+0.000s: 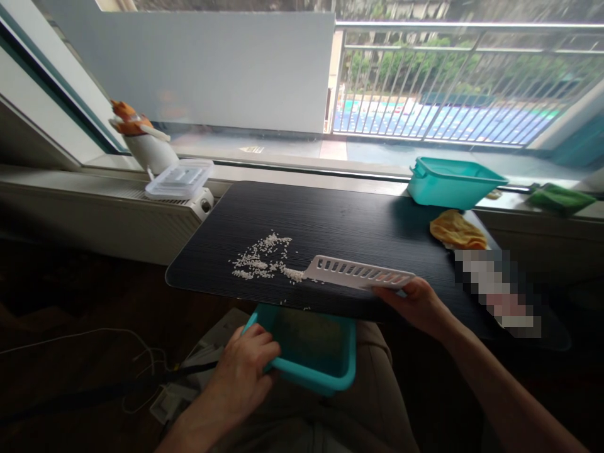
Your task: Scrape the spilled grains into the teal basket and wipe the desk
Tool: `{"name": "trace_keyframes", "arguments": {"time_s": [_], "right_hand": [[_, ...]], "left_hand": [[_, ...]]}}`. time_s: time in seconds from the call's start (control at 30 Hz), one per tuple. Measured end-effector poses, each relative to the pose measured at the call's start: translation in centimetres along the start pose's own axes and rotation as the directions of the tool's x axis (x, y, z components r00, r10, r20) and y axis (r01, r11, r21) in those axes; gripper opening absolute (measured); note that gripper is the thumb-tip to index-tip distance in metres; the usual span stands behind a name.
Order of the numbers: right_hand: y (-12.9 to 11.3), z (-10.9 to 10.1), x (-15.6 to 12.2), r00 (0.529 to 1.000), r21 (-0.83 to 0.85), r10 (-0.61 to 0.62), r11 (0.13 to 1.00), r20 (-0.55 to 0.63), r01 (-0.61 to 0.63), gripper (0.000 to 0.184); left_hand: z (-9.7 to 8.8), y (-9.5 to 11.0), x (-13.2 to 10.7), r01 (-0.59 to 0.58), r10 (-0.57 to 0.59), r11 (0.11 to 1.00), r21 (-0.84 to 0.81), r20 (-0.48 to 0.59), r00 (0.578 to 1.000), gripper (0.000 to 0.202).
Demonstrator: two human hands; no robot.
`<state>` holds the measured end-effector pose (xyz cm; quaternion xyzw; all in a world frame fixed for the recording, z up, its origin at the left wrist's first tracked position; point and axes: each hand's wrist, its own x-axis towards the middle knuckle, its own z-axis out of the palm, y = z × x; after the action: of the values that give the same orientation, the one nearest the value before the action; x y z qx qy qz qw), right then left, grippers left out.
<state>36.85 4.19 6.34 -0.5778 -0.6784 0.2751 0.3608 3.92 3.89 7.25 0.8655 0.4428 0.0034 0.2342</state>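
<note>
White grains that look like rice (257, 261) lie scattered over the left half of a black table (330, 214). My right hand (419, 305) is closed on one end of a flat white slotted plastic piece (358, 272), which is tilted on its long side. Its far end touches the right edge of the grains. Below the table's front edge, my left hand (252, 355) grips the left rim of a turquoise plastic tub (349, 358) held above my lap. The tub's inside is dim, so its contents are hard to make out. A few grains sit close to the table edge above it.
A second turquoise tub (455, 182) stands at the table's back right, near a yellow cloth (457, 229) and a blurred-out patch. A clear plastic lid (179, 179) rests on the radiator (108, 214) at left. Behind it is a white pot (148, 151). Cables (151, 352) hang low left.
</note>
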Motion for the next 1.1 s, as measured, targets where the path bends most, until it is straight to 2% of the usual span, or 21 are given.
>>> {"name": "trace_keyframes", "arguments": {"time_s": [0.17, 0.63, 0.93, 1.1], "right_hand": [[0.0, 0.8, 1.3, 0.999, 0.037, 0.029, 0.999, -0.015, -0.029, 0.023], [-1.4, 3.0, 3.1, 0.997, 0.028, -0.001, 1.0, 0.083, -0.002, 0.022], [-1.5, 2.8, 2.0, 0.992, 0.007, -0.015, 1.0, 0.127, 0.014, 0.022], [-2.4, 2.2, 0.8, 0.978, 0.029, -0.004, 1.0, 0.211, -0.002, 0.022]], "left_hand": [[0.2, 0.0, 0.1, -0.018, 0.018, 1.0, 0.017, -0.012, 1.0, 0.017], [0.2, -0.4, 0.1, 0.011, -0.012, 0.999, 0.038, 0.024, 1.0, 0.016], [0.1, -0.5, 0.1, 0.027, -0.028, 0.999, 0.026, 0.03, 0.999, 0.017], [0.3, -0.7, 0.1, -0.001, 0.001, 1.0, 0.001, 0.002, 1.0, 0.015]]}}
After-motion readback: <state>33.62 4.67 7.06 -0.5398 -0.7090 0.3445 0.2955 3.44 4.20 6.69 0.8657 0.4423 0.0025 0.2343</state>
